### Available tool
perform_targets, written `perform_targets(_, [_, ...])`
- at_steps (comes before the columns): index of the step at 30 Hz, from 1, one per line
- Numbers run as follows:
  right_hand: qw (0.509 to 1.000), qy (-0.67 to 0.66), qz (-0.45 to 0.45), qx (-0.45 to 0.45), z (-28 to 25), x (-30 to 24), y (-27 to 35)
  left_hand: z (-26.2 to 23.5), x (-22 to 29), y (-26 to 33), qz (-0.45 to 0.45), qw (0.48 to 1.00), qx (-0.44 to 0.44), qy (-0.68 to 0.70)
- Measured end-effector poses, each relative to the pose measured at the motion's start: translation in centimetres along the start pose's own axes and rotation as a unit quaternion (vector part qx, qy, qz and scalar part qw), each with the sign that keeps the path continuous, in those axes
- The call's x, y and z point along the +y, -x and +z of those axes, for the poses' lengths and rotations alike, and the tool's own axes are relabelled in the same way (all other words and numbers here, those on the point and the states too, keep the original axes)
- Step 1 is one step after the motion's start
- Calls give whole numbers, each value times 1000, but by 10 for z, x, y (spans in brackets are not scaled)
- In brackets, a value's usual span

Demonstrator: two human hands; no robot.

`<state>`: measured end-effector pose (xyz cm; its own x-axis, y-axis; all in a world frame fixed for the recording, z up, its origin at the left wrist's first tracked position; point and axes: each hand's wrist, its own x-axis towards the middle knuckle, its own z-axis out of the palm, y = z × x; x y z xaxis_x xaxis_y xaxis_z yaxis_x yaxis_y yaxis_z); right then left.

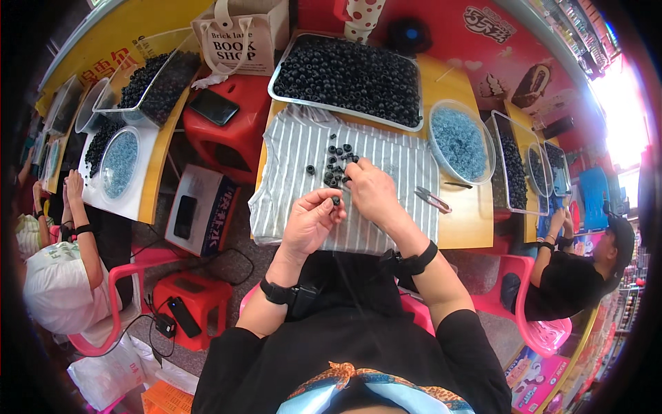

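Note:
My left hand (312, 219) pinches a small round black ring-shaped piece (336, 201) between thumb and fingertips, above a grey-and-white striped cloth (286, 186). Just right of it, my right hand (372, 192) reaches over the cloth with its fingers curled in. Its fingertips touch the edge of a loose cluster of black ring-shaped pieces (336, 161), and whatever they grip is hidden. One more black piece (310, 169) lies apart, left of the cluster. Thread snips (433, 200) rest on the cloth's right edge.
Behind the cloth stands a tray (276, 90) heaped with black pieces. A round tub (491, 162) of small clear bluish pieces sits at right. Red stools (238, 138) and a phone (214, 107) are at left. Co-workers sit at side tables, one left (69, 286), one right (562, 286).

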<state>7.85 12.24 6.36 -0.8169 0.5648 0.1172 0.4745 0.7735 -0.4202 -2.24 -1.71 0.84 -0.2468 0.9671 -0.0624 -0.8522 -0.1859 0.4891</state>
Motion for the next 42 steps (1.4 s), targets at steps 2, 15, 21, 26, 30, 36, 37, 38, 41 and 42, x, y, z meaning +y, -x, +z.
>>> perform_targets(2, [1000, -11, -7, 18, 1, 2, 1, 0, 0, 0, 3, 1000, -3, 1])
perform_targets(15, [808, -572, 102, 100, -22, -8, 75, 23, -27, -12, -13, 1000, -2, -7])
perform_targets(21, [859, -485, 47, 158, -14, -3, 79, 17, -34, -14, -16, 1000, -7, -24])
perform_targets(26, [897, -408, -11, 171, -11, 0, 75, 13, -35, -13, -9, 998, -14, -58])
perform_targets(30, [909, -384, -27, 160, -15, 1, 73, 16, -35, -12, -9, 998, -3, -68])
perform_targets(36, [904, -418, 10, 91, -22, 5, 72, 19, -32, -12, -2, 998, -5, -70])
perform_targets(37, [904, -419, 10, 90, -24, 7, 72, 19, -32, -11, 0, 997, -9, -72])
perform_targets(38, [910, -404, -10, 91, -25, 8, 71, 19, -33, -11, -1, 997, -8, -72])
perform_targets(41, [927, -357, -46, 101, -27, 6, 70, 19, -33, -12, 1, 998, -3, -70])
perform_targets(42, [937, -325, -60, 112, -28, 6, 70, 20, -33, -12, -3, 998, -2, -68])
